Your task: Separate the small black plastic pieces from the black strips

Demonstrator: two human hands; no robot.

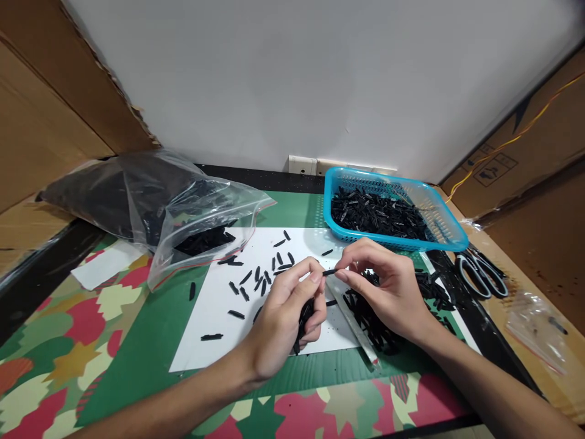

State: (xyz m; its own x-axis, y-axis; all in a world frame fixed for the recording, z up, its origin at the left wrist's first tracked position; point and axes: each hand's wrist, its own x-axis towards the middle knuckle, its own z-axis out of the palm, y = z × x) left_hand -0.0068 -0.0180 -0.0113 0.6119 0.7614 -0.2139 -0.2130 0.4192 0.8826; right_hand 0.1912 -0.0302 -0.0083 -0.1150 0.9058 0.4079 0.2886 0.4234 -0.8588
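Note:
Between my two hands is a small, slim black piece (329, 272), each end pinched by finger and thumb. My left hand (289, 296) also has several similar black pieces (303, 326) curled in its lower fingers. My right hand (384, 283) is above a pile of black pieces (372, 323), partly hiding it. More loose black pieces (262, 281) lie scattered on a white sheet (196, 347) to the left of my hands. What the pieces are for their kind is too small to tell.
A blue plastic basket (397, 242) of black pieces stands at the back right. At the left lies an opened clear zip bag (159, 244) with black contents. Scissors (482, 274) and a small clear bag (539, 329) are at the right. A thin pale strip (361, 335) lies beneath my hands.

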